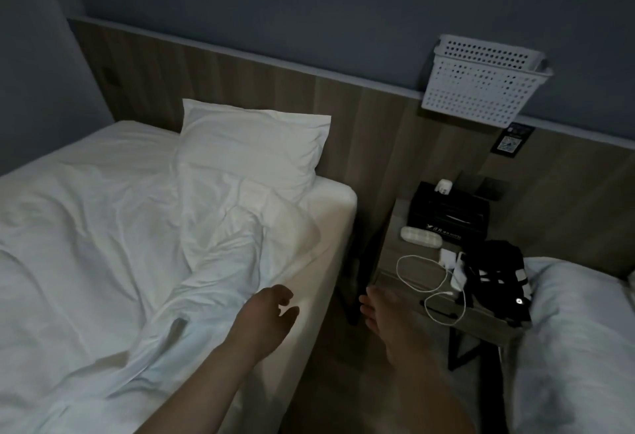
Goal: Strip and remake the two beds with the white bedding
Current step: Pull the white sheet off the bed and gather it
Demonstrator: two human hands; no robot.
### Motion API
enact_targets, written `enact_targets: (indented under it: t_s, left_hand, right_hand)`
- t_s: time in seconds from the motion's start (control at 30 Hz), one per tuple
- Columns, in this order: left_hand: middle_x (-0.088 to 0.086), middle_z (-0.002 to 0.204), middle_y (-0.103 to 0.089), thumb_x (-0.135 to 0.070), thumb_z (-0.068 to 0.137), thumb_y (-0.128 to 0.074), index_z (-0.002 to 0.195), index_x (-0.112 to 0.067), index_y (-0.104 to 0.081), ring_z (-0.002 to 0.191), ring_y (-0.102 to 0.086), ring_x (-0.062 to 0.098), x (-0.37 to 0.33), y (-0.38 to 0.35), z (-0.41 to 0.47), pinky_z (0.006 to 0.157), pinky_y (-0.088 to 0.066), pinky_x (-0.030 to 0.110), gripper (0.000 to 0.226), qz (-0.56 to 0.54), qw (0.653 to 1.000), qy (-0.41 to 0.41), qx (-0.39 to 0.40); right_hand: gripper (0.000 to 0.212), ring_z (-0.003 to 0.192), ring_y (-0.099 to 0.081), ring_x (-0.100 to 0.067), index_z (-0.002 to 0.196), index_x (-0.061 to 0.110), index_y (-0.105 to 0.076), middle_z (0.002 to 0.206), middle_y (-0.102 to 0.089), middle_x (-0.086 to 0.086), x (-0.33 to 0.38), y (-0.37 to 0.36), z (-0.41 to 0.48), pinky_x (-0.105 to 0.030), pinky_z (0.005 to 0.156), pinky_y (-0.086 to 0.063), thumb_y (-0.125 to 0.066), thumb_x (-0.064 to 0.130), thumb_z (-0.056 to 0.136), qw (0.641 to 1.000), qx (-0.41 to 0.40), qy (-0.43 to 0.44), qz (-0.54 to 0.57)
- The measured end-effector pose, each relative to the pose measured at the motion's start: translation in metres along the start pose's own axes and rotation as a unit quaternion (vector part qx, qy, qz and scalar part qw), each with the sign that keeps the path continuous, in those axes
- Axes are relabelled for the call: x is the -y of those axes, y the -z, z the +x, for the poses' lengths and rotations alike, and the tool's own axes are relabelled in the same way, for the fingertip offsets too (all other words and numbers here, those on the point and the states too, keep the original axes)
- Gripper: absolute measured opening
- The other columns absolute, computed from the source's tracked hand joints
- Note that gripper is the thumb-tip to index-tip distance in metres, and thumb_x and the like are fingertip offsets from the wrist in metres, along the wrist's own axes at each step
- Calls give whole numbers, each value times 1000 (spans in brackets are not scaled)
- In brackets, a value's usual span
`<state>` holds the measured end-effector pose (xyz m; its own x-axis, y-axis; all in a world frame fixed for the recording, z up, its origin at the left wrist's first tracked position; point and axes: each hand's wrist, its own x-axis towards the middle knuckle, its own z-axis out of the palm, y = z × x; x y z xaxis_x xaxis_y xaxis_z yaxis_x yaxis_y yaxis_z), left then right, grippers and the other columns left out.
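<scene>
The left bed (338,200) fills the left half of the view, its long axis running from the wooden headboard (240,90) toward the camera. A rumpled white duvet (103,244) covers it, and a pillow (251,148) leans against the headboard at the far end. Nothing looks stripped yet.

The left hand (268,317) hangs over the near side edge of this bed, just beside a fold of the duvet. Its fingers are loosely curled and hold nothing. It is the nearer hand to the bedding, which lies ahead and to its left.

The right hand (381,313) is blurred. It seems spread and empty, over the floor gap between the bed and the bedside surface (422,272).

That surface holds a white cable (441,294), a black box (446,213) and dark clothing (498,272). A white basket (481,83) sits on the ledge above.

The right bed (577,330), also in white, shows only its corner at the far right.
</scene>
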<state>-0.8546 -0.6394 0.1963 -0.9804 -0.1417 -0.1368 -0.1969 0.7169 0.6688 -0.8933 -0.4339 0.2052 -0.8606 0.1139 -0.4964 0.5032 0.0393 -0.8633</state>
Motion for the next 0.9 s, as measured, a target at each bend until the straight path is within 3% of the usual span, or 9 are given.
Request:
enact_targets:
  t_s: [0.2,0.43,0.53,0.67,0.9]
  left_hand:
    - [-5,114,-63,-29,92,-59,121,-18,-58,95,-62,9,-8,-16,40,82,-45,18,32,4,999,39,21]
    - [-4,111,-65,-28,90,-61,118,-17,-60,92,-63,10,13,-24,90,80,-44,18,31,7,997,77,29]
    - [-5,109,-64,-30,90,-61,117,-17,-60,84,-63,9,21,-24,116,77,-48,22,30,-7,996,82,34]
    - [-4,109,-63,-30,90,-61,118,-16,-60,88,-61,9,30,-17,154,76,-42,18,30,-2,996,84,14]
    - [-3,110,-65,-31,91,-60,117,-18,-61,92,-61,11,43,-2,200,84,-44,22,30,17,996,88,14]
  right_hand:
    - [13,90,-61,-16,86,27,-58,95,-66,0,16,8,52,-32,79,-47,-51,23,97,1000,0,-4,-29]
    - [13,91,-60,-15,87,26,-57,95,-65,2,31,-18,107,-35,87,-47,-50,24,98,997,31,-23,-67]
    - [13,90,-60,-15,87,25,-57,94,-64,2,43,-29,134,-30,79,-47,-50,23,98,996,29,-26,-81]
    - [12,87,-59,-14,90,24,-57,95,-64,1,60,-49,173,-27,73,-46,-49,24,99,993,30,-44,-104]
    - [17,85,-58,-18,82,22,-58,88,-63,-3,77,-77,213,-30,75,-45,-50,24,97,989,45,-44,-133]
